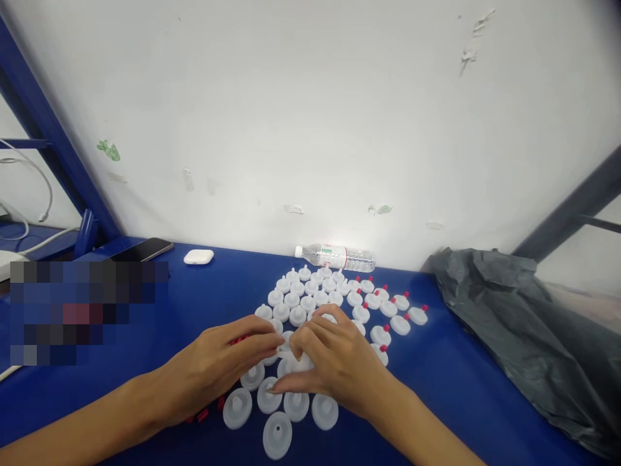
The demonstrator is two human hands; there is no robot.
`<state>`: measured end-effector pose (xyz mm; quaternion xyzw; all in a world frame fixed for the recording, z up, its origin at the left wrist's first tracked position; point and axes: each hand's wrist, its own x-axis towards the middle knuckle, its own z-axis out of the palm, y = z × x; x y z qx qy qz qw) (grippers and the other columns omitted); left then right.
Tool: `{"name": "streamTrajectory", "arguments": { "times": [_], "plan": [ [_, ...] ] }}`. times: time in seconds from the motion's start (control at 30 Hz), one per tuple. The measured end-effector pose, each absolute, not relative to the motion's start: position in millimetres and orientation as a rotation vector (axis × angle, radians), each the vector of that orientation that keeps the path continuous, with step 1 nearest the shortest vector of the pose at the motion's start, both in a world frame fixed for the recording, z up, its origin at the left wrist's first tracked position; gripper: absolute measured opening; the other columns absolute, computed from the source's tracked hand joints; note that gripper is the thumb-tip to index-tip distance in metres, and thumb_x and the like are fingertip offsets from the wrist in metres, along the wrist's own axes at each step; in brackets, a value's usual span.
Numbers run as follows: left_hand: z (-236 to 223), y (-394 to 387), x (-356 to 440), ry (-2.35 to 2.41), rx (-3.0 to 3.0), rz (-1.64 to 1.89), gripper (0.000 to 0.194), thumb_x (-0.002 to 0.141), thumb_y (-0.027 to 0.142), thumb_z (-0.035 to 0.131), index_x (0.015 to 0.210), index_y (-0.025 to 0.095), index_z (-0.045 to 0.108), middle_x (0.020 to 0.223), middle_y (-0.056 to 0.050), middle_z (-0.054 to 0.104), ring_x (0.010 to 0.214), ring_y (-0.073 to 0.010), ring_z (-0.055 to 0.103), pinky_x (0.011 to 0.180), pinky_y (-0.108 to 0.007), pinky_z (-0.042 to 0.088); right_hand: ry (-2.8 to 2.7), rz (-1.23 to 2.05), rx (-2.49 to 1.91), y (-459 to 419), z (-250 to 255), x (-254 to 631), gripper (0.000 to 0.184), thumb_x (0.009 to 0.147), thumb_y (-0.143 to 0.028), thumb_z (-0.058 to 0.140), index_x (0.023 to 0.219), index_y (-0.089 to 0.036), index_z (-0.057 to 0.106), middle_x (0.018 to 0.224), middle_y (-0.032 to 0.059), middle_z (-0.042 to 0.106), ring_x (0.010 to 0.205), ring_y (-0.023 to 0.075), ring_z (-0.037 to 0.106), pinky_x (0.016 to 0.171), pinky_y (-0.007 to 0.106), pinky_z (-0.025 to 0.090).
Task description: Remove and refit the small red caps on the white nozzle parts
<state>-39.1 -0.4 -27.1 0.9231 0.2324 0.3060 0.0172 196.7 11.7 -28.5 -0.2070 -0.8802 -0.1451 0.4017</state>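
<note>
My right hand [334, 356] is closed round a white plastic disc-shaped cap with a spout [301, 364], which its fingers partly cover. The spout points left, toward my left hand [228, 353]. Pressed together, my left fingers reach the spout's tip; whatever lies between them is hidden. Loose red caps [202, 415] lie below my left hand, and a few more show behind its fingers. Nearest me, several white spouted caps [277, 435] rest with their hollow side up. Farther back, others [297, 316] stand spout up. To the right are spouted caps with red tips [400, 325].
A clear bottle [359, 259] lies along the white wall. Left of it are a white earphone case [198, 257] and a phone [145, 250]. A dark plastic bag [504, 323] covers the right side of the blue table [213, 291]. White cables [48, 239] run at far left.
</note>
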Motion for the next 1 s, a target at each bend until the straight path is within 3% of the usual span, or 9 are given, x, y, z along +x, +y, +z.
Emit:
{"name": "streamTrajectory", "arguments": {
  "times": [0.2, 0.4, 0.5, 0.77, 1.0],
  "plan": [
    [-19.4, -7.5, -39.1, 0.75, 2.867, 0.816, 0.031, 0.099, 0.009, 0.045, 0.124, 0.022, 0.057, 0.104, -0.004, 0.064, 0.079, -0.0081, 0.062, 0.068, -0.014, 0.05, -2.248, -0.346, -0.513, 9.9, -27.5, 196.7, 0.042, 0.098, -0.059, 0.045, 0.083, -0.02, 0.05, 0.066, -0.005, 0.058, 0.059, 0.0107, 0.055, 0.079, 0.032, 0.044],
    [-20.2, -5.3, -34.4, 0.691, 2.919, 0.922, 0.023, 0.1, 0.012, 0.045, 0.119, 0.019, 0.057, 0.108, -0.007, 0.068, 0.089, -0.0129, 0.067, 0.076, -0.02, 0.055, -2.257, -0.325, -0.52, 8.7, -26.3, 197.9, 0.037, 0.099, -0.054, 0.048, 0.083, -0.021, 0.049, 0.065, -0.0054, 0.059, 0.058, 0.0107, 0.056, 0.078, 0.032, 0.046],
    [-21.3, -4.2, -34.3, 0.692, 2.951, 0.946, 0.023, 0.099, 0.013, 0.048, 0.119, 0.019, 0.058, 0.102, -0.006, 0.069, 0.084, -0.0126, 0.067, 0.07, -0.02, 0.055, -2.258, -0.298, -0.534, 8.9, -25.9, 197.8, 0.036, 0.098, -0.054, 0.049, 0.084, -0.021, 0.049, 0.066, -0.0054, 0.06, 0.058, 0.0103, 0.056, 0.077, 0.032, 0.046],
    [-28.0, -6.5, -36.4, 0.762, 2.986, 0.957, 0.037, 0.095, 0.011, 0.054, 0.13, 0.023, 0.057, 0.096, -0.004, 0.066, 0.073, -0.0113, 0.059, 0.059, -0.02, 0.047, -2.235, -0.287, -0.489, 9.4, -24.5, 196.5, 0.034, 0.101, -0.051, 0.047, 0.087, -0.02, 0.049, 0.067, -0.0054, 0.061, 0.057, 0.0095, 0.057, 0.08, 0.032, 0.047],
    [-27.2, -11.3, -35.7, 0.908, 3.025, 0.83, 0.043, 0.097, 0.013, 0.044, 0.136, 0.031, 0.053, 0.101, -0.003, 0.066, 0.072, -0.0109, 0.056, 0.058, -0.019, 0.045, -2.263, -0.289, -0.536, 10.9, -29.1, 197.6, 0.031, 0.099, -0.051, 0.05, 0.089, -0.022, 0.047, 0.069, -0.0062, 0.063, 0.058, 0.01, 0.059, 0.082, 0.033, 0.047]
  ]
}}
